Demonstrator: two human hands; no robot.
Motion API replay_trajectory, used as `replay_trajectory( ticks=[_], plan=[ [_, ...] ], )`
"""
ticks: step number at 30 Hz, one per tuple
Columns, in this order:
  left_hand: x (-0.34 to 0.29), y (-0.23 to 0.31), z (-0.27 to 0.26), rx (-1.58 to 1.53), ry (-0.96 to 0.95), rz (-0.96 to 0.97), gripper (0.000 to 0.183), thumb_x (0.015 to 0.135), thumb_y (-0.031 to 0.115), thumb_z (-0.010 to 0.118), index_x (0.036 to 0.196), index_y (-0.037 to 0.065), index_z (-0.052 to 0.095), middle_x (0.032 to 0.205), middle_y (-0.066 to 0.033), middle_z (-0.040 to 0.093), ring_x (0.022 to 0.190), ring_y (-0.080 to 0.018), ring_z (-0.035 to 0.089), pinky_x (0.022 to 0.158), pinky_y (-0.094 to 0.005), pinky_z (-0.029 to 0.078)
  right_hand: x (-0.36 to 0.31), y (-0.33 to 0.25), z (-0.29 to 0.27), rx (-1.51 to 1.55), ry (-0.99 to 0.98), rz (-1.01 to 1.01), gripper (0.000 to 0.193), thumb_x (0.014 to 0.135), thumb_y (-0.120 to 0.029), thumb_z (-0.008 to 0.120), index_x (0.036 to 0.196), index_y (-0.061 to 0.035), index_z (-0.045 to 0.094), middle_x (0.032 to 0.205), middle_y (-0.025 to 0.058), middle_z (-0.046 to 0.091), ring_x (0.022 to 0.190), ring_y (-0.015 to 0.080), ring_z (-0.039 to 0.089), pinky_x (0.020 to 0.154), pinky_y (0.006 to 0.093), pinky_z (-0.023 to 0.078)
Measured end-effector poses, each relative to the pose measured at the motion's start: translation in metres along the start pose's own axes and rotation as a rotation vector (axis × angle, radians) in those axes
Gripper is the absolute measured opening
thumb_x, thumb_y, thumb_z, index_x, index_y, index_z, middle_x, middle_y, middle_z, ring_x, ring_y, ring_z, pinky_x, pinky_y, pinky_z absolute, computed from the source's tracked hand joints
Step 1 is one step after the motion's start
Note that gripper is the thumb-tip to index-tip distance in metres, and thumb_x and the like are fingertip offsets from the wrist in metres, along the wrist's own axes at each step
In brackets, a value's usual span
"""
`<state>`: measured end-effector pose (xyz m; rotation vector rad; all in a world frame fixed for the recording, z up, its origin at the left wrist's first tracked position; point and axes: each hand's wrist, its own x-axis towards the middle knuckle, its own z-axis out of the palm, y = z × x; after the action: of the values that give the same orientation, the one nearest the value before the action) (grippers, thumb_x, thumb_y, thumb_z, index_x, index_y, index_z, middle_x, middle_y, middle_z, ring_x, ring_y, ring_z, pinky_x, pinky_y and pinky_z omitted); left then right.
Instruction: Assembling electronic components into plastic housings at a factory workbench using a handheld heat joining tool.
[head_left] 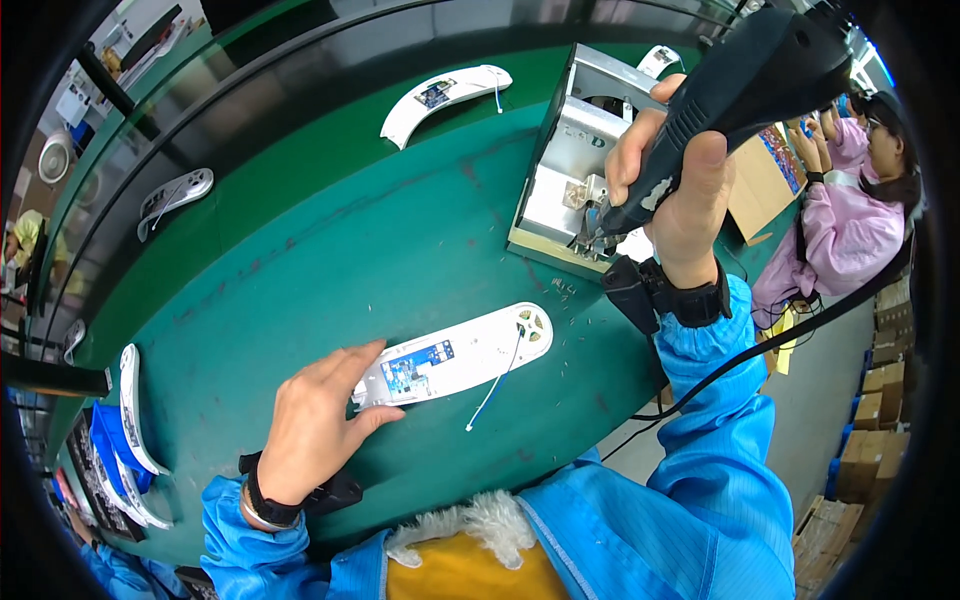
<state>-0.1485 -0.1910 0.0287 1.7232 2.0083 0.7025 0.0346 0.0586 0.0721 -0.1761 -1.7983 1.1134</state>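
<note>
My right hand (pixel 692 205) is wrapped around a black electric screwdriver (pixel 750 85), tilted with its tip down at the front of a metal screw feeder (pixel 548 190). The exact contact at the tip is hard to make out. With thumb and fingers on either side, my left hand (pixel 312 415) grips the left end of a long white plastic housing (pixel 485 352) lying on the green table. A blue circuit board (pixel 415 368) sits inside the housing near that hand. From its rounded right end, a thin blue-and-white wire (pixel 487 402) trails onto the table.
Small loose screws (pixel 565 290) lie between housing and feeder. Similar white housings rest on the darker green belt (pixel 300 165) beyond, one curved housing (pixel 445 95) among them. More housings (pixel 135 420) stand at the left by blue material. The screwdriver's black cable (pixel 760 350) crosses my right arm. Co-workers (pixel 850 220) sit at right.
</note>
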Motion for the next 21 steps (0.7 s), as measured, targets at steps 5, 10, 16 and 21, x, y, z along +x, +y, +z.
replay_trajectory(
  ticks=[5,10,16,21],
  plan=[
    [0.004,0.0,0.006,-0.04,0.045,0.026,0.052,0.062,0.024,0.074,0.106,0.002,0.056,0.091,-0.0138,0.06,0.077,-0.0312,0.059,0.065,-0.0353,0.048,0.0,0.004,0.006,0.327,0.097,0.187,0.052,0.087,-0.05,0.043,0.101,0.0006,0.042,0.054,0.0095,0.05,0.041,0.0149,0.05,0.041,0.0246,0.04],
    [0.006,-0.003,0.019,-0.143,0.103,0.064,0.054,0.06,0.022,0.076,0.106,0.001,0.057,0.09,-0.014,0.06,0.077,-0.0304,0.059,0.068,-0.0346,0.047,-0.019,-0.022,0.064,0.6,0.095,0.301,0.067,0.085,-0.064,0.026,0.12,-0.0072,0.033,0.054,0.0024,0.043,0.035,0.0124,0.041,0.038,0.0255,0.033],
    [0.008,0.0,0.018,-0.199,0.126,0.033,0.046,0.059,0.017,0.077,0.097,-0.001,0.059,0.089,-0.0134,0.06,0.078,-0.0298,0.059,0.067,-0.034,0.047,-0.031,-0.031,0.119,0.434,-0.162,0.314,0.081,0.073,-0.073,0.039,0.114,-0.0043,0.029,0.055,0.0061,0.049,0.038,0.0156,0.047,0.038,0.0254,0.038],
    [0.003,-0.009,0.023,-0.199,0.115,0.112,0.047,0.064,0.018,0.072,0.104,0.001,0.056,0.092,-0.0138,0.059,0.077,-0.0325,0.058,0.067,-0.0383,0.047,-0.047,-0.02,0.141,0.879,-0.028,0.251,0.059,0.076,-0.033,0.068,0.109,0.0082,0.04,0.097,0.0155,0.052,0.055,0.0132,0.054,0.043,0.0228,0.042]
  ],
)
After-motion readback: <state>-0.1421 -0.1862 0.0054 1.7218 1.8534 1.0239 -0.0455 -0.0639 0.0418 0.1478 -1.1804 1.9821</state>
